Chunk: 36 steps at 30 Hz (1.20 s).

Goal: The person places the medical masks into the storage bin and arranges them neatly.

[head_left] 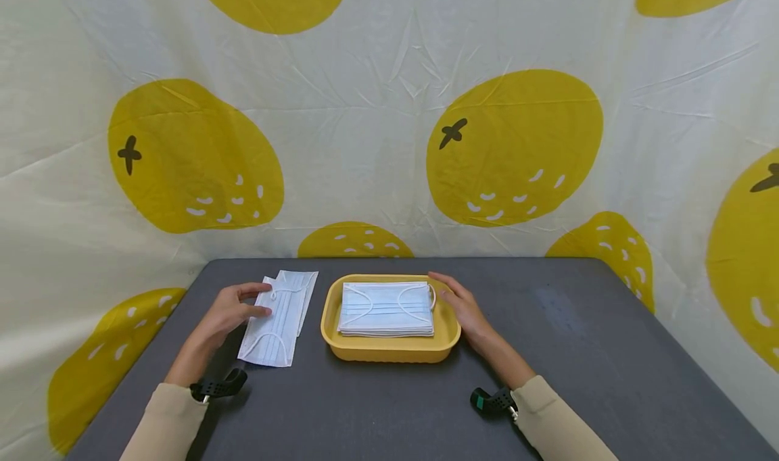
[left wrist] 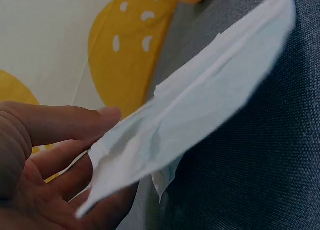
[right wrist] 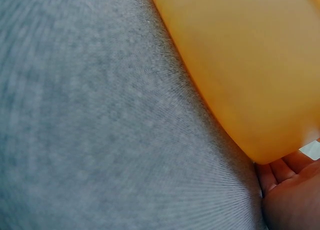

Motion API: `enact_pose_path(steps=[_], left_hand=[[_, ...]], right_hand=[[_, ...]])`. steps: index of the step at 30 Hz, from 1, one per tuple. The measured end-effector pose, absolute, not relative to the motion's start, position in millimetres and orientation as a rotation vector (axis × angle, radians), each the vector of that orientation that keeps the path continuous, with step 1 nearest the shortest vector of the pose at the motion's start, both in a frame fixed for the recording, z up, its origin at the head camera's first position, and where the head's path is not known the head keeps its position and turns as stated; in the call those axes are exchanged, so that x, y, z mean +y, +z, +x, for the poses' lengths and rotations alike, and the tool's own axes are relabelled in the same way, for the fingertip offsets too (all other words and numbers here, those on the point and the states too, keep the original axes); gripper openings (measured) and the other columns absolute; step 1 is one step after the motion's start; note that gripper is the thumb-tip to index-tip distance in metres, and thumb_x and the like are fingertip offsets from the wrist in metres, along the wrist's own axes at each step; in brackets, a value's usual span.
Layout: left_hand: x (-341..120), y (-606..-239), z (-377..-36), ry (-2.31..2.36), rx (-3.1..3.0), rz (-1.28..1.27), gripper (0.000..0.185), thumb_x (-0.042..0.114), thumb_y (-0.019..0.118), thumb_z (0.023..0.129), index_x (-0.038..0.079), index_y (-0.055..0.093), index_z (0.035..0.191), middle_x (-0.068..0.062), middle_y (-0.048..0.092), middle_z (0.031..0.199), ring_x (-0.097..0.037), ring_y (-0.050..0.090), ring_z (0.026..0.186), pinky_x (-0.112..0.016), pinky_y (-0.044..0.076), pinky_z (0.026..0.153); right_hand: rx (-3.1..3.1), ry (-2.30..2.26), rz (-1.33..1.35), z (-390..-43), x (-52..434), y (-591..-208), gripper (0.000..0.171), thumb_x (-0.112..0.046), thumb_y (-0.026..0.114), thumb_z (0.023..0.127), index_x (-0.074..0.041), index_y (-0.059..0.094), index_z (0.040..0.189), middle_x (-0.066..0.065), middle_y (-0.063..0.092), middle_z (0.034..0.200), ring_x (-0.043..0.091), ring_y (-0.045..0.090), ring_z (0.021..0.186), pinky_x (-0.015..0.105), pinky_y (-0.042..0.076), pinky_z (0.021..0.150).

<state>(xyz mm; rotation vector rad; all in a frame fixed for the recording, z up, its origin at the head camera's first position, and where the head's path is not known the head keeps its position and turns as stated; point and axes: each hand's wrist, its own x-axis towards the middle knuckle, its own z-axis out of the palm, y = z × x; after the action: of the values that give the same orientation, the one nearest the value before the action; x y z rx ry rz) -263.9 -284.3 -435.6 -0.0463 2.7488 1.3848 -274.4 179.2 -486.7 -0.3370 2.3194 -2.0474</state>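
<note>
A cream cloth backdrop printed with big yellow oranges hangs behind and around the dark grey felt-covered table, meeting its far edge and both side edges. Near the middle of the table, closer to the far edge than the near one, sits a shallow yellow plastic tray. In it lies a neat stack of pale blue pleated face masks, white ear loops showing on the top one.

Just left of the tray, touching the table and apart from the tray's rim, lie a few loose pale blue face masks, overlapped and slightly fanned — how many I cannot tell.

The left hand lies at the left side of this loose pile; the left wrist view shows thumb and fingers pinching the edge of a mask, lifted a little off the felt. The right hand rests against the tray's right rim with fingers straight, fingertips near the far right corner of the tray. In the right wrist view the tray wall fills the frame and blocks most of the hand, so whether the palm presses the wall is unclear.

A black wrist strap sits on the left beige sleeve, another black wrist strap on the right.
</note>
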Motion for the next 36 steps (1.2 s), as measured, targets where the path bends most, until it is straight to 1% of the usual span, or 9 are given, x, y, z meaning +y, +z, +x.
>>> enact_pose_path(steps=[3,8,16,23,28,30,36], left_hand=[[-283.9,-436.1,-264.4,1.361,2.770,-0.040,0.067,0.012,0.077,0.087,0.000,0.053,0.148,-0.030,0.042,0.158,-0.045,0.044,0.135,-0.065,0.048,0.102],[-284.1,-434.8,-265.0,1.349,2.759,-0.026,0.069,0.012,0.077,0.087,0.001,0.051,0.150,-0.030,0.040,0.159,-0.044,0.044,0.132,-0.060,0.051,0.098],[-284.3,-434.6,-263.6,1.318,2.767,0.017,0.072,0.010,0.079,0.085,0.001,0.050,0.150,-0.029,0.040,0.159,-0.042,0.046,0.131,-0.058,0.052,0.100],[-282.8,-436.7,-263.4,1.311,2.757,0.093,0.076,0.009,0.081,0.082,0.000,0.049,0.151,-0.031,0.047,0.152,-0.038,0.056,0.120,-0.049,0.053,0.097],[-282.3,-438.2,-264.5,1.324,2.743,0.109,0.075,0.010,0.081,0.083,0.001,0.050,0.150,-0.029,0.049,0.152,-0.035,0.057,0.119,-0.050,0.052,0.101],[-282.4,-438.9,-264.6,1.329,2.739,0.110,0.073,0.010,0.080,0.083,0.002,0.051,0.150,-0.027,0.052,0.149,-0.033,0.059,0.116,-0.049,0.052,0.101],[-283.4,-439.9,-264.1,1.343,2.710,0.164,0.067,0.005,0.078,0.083,0.000,0.055,0.146,-0.025,0.064,0.134,-0.025,0.063,0.102,-0.034,0.053,0.088]], right_hand=[[2.317,-2.049,-0.339,-274.8,179.5,-486.7,0.045,-0.013,0.039,0.111,-0.011,0.048,0.155,0.010,0.035,0.167,0.030,0.026,0.158,0.052,0.020,0.128],[2.323,-2.043,-0.334,-275.7,179.6,-486.1,0.045,-0.014,0.040,0.110,-0.012,0.047,0.155,0.010,0.035,0.167,0.030,0.027,0.157,0.052,0.022,0.128],[2.316,-2.048,-0.325,-274.9,179.7,-485.9,0.045,-0.013,0.040,0.110,-0.012,0.048,0.155,0.011,0.035,0.167,0.031,0.027,0.157,0.052,0.022,0.128],[2.312,-2.057,-0.350,-274.4,180.0,-487.6,0.045,-0.014,0.040,0.110,-0.011,0.048,0.155,0.013,0.036,0.166,0.032,0.029,0.156,0.053,0.024,0.127],[2.322,-2.055,-0.374,-274.7,179.9,-487.6,0.045,-0.014,0.041,0.111,-0.010,0.047,0.155,0.014,0.036,0.166,0.032,0.029,0.156,0.053,0.025,0.126],[2.319,-2.055,-0.378,-274.7,179.8,-487.6,0.045,-0.014,0.040,0.111,-0.010,0.047,0.155,0.013,0.035,0.167,0.032,0.028,0.156,0.053,0.024,0.126],[2.308,-2.061,-0.371,-274.1,179.7,-487.4,0.045,-0.013,0.040,0.111,-0.010,0.047,0.155,0.013,0.035,0.167,0.032,0.026,0.157,0.053,0.022,0.128]])
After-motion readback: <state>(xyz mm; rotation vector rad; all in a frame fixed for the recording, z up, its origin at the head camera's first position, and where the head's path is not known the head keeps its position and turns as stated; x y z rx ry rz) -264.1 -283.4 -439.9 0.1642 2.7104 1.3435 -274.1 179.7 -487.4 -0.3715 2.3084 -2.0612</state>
